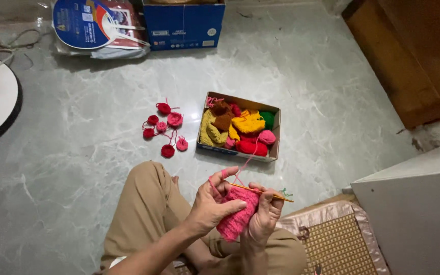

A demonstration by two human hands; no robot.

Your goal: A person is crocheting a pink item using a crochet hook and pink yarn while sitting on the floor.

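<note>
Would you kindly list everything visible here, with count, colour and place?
pink crochet piece: one, pink, held in both hands
crochet hook: one, orange, in the right hand
small crocheted rounds: about seven, red and pink, on the floor
yarn box: one, brown cardboard, holds mixed-colour yarn, centre floor
blue box: one, blue, top edge
woven mat: one, tan, lower right
left hand: one, on the piece
right hand: one, grip on the hook

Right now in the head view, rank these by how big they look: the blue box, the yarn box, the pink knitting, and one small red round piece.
1. Blue box, partly cut off
2. Yarn box
3. Pink knitting, nearer the camera, so unsure against the yarn box
4. Red round piece
</note>
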